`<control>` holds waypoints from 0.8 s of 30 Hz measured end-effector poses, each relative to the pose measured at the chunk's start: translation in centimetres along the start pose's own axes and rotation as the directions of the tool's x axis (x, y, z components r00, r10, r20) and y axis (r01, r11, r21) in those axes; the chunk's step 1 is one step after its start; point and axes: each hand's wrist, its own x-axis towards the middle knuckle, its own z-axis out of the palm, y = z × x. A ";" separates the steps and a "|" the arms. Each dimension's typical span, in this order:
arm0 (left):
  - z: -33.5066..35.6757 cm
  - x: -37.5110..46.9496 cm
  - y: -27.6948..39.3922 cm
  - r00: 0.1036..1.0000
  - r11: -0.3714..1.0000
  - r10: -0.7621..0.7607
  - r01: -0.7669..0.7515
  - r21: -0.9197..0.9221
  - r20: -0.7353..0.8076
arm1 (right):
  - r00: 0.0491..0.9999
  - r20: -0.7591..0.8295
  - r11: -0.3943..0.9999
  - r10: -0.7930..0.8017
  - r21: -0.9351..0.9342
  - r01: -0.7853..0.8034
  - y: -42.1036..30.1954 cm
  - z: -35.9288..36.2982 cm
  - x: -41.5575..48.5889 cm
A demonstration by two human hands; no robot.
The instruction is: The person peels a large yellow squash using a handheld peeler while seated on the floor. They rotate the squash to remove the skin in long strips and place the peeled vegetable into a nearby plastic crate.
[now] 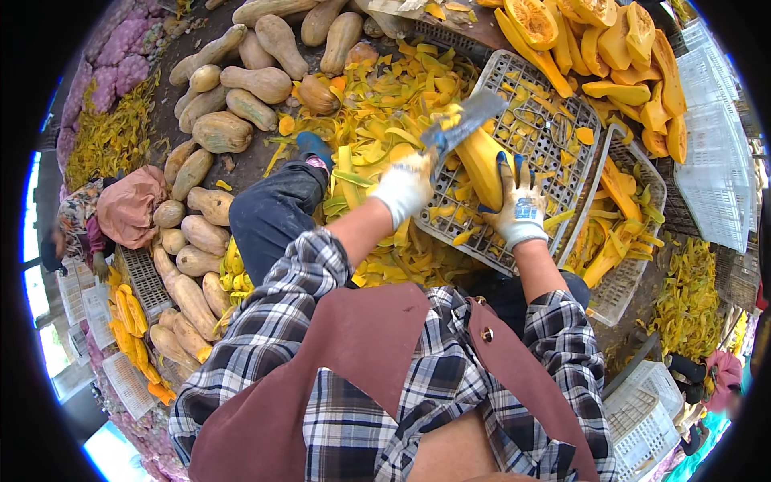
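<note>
My left hand [406, 187], in a white glove, grips the handle of a wide-bladed cleaver [476, 117]. The blade is blurred and lies at the upper end of a peeled orange squash [482, 165]. In a stained white glove with blue fingertips, my right hand [519, 208] holds the squash's lower right side, thumb at its near end. Under the squash is an upturned grey plastic crate [506, 256] strewn with peel scraps. Loose peelings [385, 84] are heaped left of and beyond the crate.
Unpeeled squashes [259, 84] lie on the ground at the left. Peeled halves [614, 45] are piled at the upper right. A crate [626, 295] of peelings and squash pieces stands right of the upturned one. Other people [90, 211] are at the far left and lower right edges.
</note>
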 end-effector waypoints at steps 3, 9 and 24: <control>2.5 -3.3 0.1 0.998 0.998 0.061 -0.060 0.023 -0.018 | 1.000 0.024 1.000 0.003 0.005 -0.003 0.5 -0.4 0.4; 1.6 0.7 -0.3 0.998 0.999 -0.050 0.050 -0.008 0.026 | 1.000 -0.005 1.000 -0.002 -0.026 0.002 0.4 -0.2 0.2; 2.5 -1.2 2.1 0.996 0.996 -0.067 0.071 -0.061 0.065 | 0.999 0.029 0.891 -0.035 0.454 0.018 5.7 0.2 4.3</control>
